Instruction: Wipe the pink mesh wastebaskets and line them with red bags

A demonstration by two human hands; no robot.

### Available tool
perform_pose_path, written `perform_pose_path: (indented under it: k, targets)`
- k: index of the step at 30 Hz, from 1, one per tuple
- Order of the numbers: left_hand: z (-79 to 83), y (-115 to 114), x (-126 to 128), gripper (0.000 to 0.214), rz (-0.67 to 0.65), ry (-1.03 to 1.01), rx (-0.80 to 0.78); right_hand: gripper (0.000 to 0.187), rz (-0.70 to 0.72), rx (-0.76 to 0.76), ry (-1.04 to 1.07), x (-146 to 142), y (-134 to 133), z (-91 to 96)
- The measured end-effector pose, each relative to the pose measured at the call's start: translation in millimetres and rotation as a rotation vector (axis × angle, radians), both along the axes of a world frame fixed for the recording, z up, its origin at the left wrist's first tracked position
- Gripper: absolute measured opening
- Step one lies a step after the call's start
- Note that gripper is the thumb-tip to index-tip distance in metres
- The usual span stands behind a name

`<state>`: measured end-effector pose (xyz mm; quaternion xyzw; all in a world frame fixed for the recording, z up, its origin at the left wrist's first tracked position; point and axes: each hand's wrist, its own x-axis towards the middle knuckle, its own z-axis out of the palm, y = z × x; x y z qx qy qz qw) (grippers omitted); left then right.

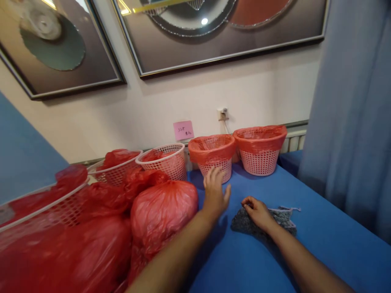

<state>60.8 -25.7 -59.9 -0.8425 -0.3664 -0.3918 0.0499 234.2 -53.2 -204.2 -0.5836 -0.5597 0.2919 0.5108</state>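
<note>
My left hand is raised with its fingers spread and nothing in it. It hovers in front of a pink lattice basket that has a red plastic bag folded over its rim. My right hand is over a dark grey, speckled cloth item with a pale edge and a thin cord at its right end. The thumb and fingers of this hand are curled together near the item's left part. What they pinch, if anything, is too small to make out.
Another red-lined basket stands to the right on the blue-covered table. Full red plastic bags crowd the left, with more pink baskets behind. A pink note and a socket are on the wall; a blue curtain hangs right.
</note>
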Motion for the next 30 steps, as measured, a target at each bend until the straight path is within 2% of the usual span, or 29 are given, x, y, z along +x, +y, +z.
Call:
perform_pose_path:
  k: [3, 6, 10, 13, 15, 17, 20, 23, 27, 30]
  targets:
    - [-47.6, -54.5, -34.9, 0.034, -0.119, 0.007, -0.127, 0.026, 0.009, 0.005, 0.014, 1.6, -3.7, -5.1]
    - [-76.2, -84.7, -74.5, 0.030, -0.135, 0.011, -0.279, 0.029, -0.002, 0.015, 0.015, 5.4, -9.2, -10.2]
    - [-88.2, -103.8, -118.0, 0.034, -0.124, -0.044, -0.436, 0.031, -0.133, 0.058, -0.129, 7.7, -21.9, -6.8]
    - [-88.6, -119.7, -136.5, 0.036, -0.128, -0.096, -0.468, 0.028, -0.233, 0.271, -0.274, -6.6, -36.6, 3.9]
    - [-85.6, -132.3, -144.0, 0.040, -0.150, -0.124, -0.447, 0.024, -0.193, 0.410, -0.331, -27.0, -48.6, 9.5]
    - [-79.6, -145.8, -151.2, 0.049, -0.183, -0.139, -0.413, 0.021, -0.084, 0.465, -0.368, -52.2, -61.2, 11.0]
    - [-66.4, -169.1, -168.7, 0.065, -0.197, -0.171, -0.343, 0.020, 0.095, 0.452, -0.404, -86.7, -78.7, 6.8]
    - [-51.5, -200.9, -198.8, 0.067, -0.132, -0.257, -0.230, 0.020, 0.234, 0.421, -0.435, -108.5, -91.0, 1.6]
    - [-22.5, -242.1, -251.6, 0.060, 0.140, -0.325, -0.053, 0.021, 0.347, 0.386, -0.431, -124.6, -97.6, -1.6]
    - [18.7, -241.4, -296.7, 0.048, 0.389, -0.464, 0.230, 0.021, 0.411, 0.352, -0.399, -131.7, -97.1, -4.4]
